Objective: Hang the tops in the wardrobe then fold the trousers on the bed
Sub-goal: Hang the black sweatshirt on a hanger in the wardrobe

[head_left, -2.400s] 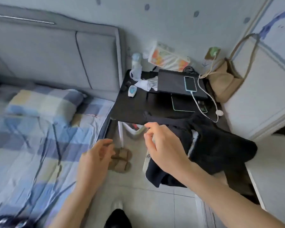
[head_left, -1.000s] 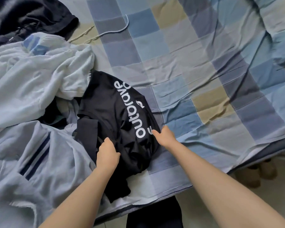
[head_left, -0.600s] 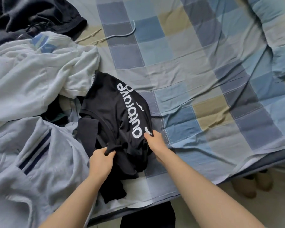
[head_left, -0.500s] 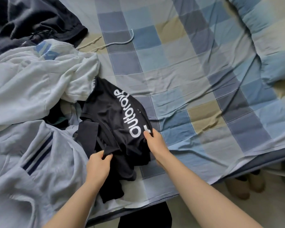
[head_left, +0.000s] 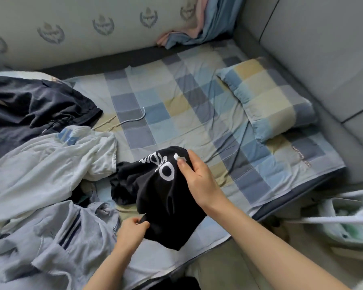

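A black top with white lettering (head_left: 159, 197) is lifted off the checked bed sheet (head_left: 189, 105), bunched between both hands. My right hand (head_left: 199, 176) pinches its upper edge by the lettering. My left hand (head_left: 132, 229) grips its lower edge near the bed's front. A white top (head_left: 46, 164) lies crumpled to the left, a pale grey garment with dark stripes (head_left: 57, 235) in front of it, and dark navy clothing (head_left: 36, 109) at the far left.
A checked pillow (head_left: 268, 99) lies at the right by the grey headboard (head_left: 314, 49). Folded pink and blue cloth (head_left: 197, 32) sits in the far corner. A thin cable (head_left: 132, 120) lies on the sheet. White tubing and light fabric (head_left: 344, 222) stand right of the bed.
Both hands have raised the black top off the bed, the right hand moving up to its lettered edge. My view has tilted up, showing the pillow and headboard.
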A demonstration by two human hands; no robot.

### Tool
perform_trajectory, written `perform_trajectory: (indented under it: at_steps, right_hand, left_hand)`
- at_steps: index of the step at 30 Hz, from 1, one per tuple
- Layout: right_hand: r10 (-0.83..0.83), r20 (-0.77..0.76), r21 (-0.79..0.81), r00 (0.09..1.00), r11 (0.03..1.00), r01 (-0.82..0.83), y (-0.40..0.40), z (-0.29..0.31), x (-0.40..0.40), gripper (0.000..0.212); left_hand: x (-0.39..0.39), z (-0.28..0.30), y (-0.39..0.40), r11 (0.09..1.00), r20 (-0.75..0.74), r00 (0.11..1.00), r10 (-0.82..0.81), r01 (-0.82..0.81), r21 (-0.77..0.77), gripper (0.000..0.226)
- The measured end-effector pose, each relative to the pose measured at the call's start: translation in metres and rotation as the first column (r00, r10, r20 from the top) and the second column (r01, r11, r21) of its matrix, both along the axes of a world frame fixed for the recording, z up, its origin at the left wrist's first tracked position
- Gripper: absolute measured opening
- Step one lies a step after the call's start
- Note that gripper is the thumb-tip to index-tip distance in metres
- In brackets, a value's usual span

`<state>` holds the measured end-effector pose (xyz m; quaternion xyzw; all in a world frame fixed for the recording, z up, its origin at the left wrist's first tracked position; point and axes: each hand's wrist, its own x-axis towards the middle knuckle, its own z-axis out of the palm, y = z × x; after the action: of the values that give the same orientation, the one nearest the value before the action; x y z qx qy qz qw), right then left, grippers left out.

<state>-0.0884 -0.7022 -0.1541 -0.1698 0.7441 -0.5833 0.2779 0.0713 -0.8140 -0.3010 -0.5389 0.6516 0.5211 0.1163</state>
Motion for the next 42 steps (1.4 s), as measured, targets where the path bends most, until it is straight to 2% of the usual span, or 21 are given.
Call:
perform_trajectory:
  at_steps: [2, 4, 6, 7, 9, 11, 13, 16, 17, 18, 20, 21, 24, 28, 30, 33, 36, 39, 42]
  right_hand:
    - [-0.034, -0.023, -0.056, 0.999, 0.998, 0.032, 0.015, 0.045, 0.000, 0.019]
    - [-0.075, -0.017, -0.109, 0.997, 0.991, 0.073, 0.029, 0.083, -0.002, 0.016]
    - [-0.135, 0.008, -0.163, 0.991, 0.977, 0.135, 0.046, 0.121, -0.005, 0.016]
    - [-0.163, 0.004, -0.180, 0.987, 0.970, 0.161, 0.054, 0.139, -0.008, 0.017]
    - [-0.219, -0.003, -0.225, 0.976, 0.951, 0.213, 0.071, 0.168, -0.010, 0.018]
    - [-0.279, 0.013, -0.279, 0.960, 0.921, 0.272, 0.090, 0.192, -0.011, 0.017]
    - [-0.347, 0.050, -0.327, 0.937, 0.880, 0.343, 0.111, 0.214, -0.012, 0.018]
    - [-0.454, 0.057, -0.403, 0.889, 0.804, 0.436, 0.150, 0.244, -0.008, 0.019]
    - [-0.494, 0.049, -0.408, 0.868, 0.783, 0.469, 0.164, 0.250, -0.009, 0.020]
    - [-0.537, 0.036, -0.408, 0.843, 0.762, 0.503, 0.180, 0.258, -0.008, 0.022]
    - [-0.628, -0.014, -0.387, 0.778, 0.721, 0.575, 0.219, 0.271, -0.007, 0.021]
    - [-0.671, -0.040, -0.363, 0.740, 0.700, 0.615, 0.239, 0.275, -0.006, 0.020]
    - [-0.775, -0.146, -0.266, 0.615, 0.630, 0.730, 0.298, 0.272, 0.002, 0.020]
    - [-0.779, -0.345, -0.071, 0.524, 0.578, 0.813, 0.356, 0.253, 0.022, 0.021]
    - [-0.743, -0.424, 0.014, 0.518, 0.567, 0.824, 0.373, 0.246, 0.035, 0.018]
    - [-0.655, -0.512, 0.169, 0.556, 0.558, 0.812, 0.407, 0.238, 0.062, 0.014]
    - [-0.562, -0.578, 0.320, 0.591, 0.510, 0.798, 0.452, 0.237, 0.097, 0.010]
    - [-0.576, -0.582, 0.301, 0.575, 0.504, 0.810, 0.479, 0.251, 0.134, 0.024]
    - [-0.638, -0.555, 0.180, 0.534, 0.534, 0.826, 0.509, 0.274, 0.182, 0.033]
  left_hand:
    - [-0.012, 0.027, 0.005, 0.998, -0.041, 0.999, -0.001, 0.003, 0.059, 0.018]
    - [-0.025, 0.052, 0.012, 0.991, -0.064, 0.998, -0.006, 0.015, 0.136, 0.028]
    - [-0.036, 0.080, 0.017, 0.977, -0.126, 0.992, 0.026, 0.002, 0.213, 0.027]
    - [-0.043, 0.091, 0.018, 0.976, -0.175, 0.985, 0.004, 0.034, 0.214, 0.035]
    - [-0.056, 0.111, 0.022, 0.971, -0.301, 0.947, -0.110, 0.167, 0.171, 0.070]
    - [-0.076, 0.130, 0.025, 0.959, -0.370, 0.907, -0.199, 0.258, 0.117, 0.067]
    - [-0.099, 0.152, 0.037, 0.928, -0.452, 0.817, -0.359, 0.366, -0.075, 0.047]
    - [-0.132, 0.169, 0.061, 0.764, -0.467, 0.615, -0.636, 0.586, -0.269, 0.023]
    - [-0.139, 0.176, 0.067, 0.723, -0.466, 0.566, -0.680, 0.625, -0.296, 0.020]
    - [-0.146, 0.184, 0.074, 0.686, -0.459, 0.530, -0.713, 0.662, -0.301, 0.032]
    - [-0.158, 0.206, 0.086, 0.650, -0.482, 0.494, -0.724, 0.722, -0.237, 0.050]
    - [-0.162, 0.220, 0.091, 0.626, -0.504, 0.463, -0.729, 0.749, -0.218, 0.047]
    - [-0.169, 0.263, 0.108, 0.653, -0.575, 0.478, -0.664, 0.745, -0.134, 0.025]
    - [-0.173, 0.330, 0.164, 0.560, -0.658, 0.376, -0.652, 0.824, -0.084, 0.020]
    - [-0.168, 0.360, 0.199, 0.508, -0.703, 0.323, -0.633, 0.859, -0.063, 0.022]
    - [-0.151, 0.400, 0.263, 0.438, -0.750, 0.253, -0.611, 0.897, -0.054, 0.024]
    - [-0.126, 0.436, 0.333, 0.359, -0.784, 0.187, -0.592, 0.932, -0.049, 0.026]
    - [-0.104, 0.463, 0.388, 0.287, -0.812, 0.124, -0.570, 0.956, -0.055, 0.028]
    - [-0.079, 0.484, 0.444, 0.244, -0.826, 0.088, -0.557, 0.968, -0.061, 0.026]
